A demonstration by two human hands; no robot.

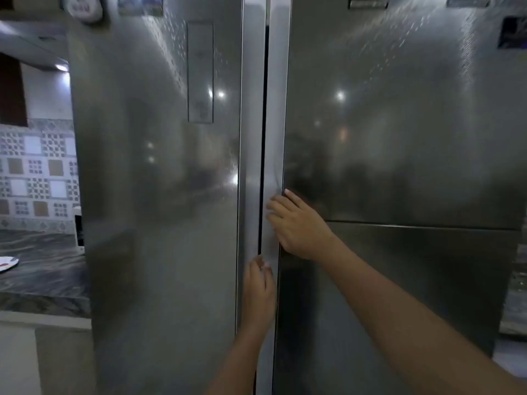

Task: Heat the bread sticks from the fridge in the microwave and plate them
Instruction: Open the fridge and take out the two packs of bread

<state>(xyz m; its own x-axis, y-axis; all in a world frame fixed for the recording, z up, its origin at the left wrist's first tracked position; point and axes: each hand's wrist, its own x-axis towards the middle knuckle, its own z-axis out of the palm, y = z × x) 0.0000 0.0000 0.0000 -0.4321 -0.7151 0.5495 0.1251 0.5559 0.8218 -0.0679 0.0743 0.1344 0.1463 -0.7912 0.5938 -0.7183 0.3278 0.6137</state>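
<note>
Kitchen fridge closed: your right hand fingers clamp the door edge, left hand grip unclear; slick steel risks slipping.

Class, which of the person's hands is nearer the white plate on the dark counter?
Left. The left hand is at the grey steel fridge's centre gap, right of the white plate; the right hand, on the right door's handle, is farther right.
</note>
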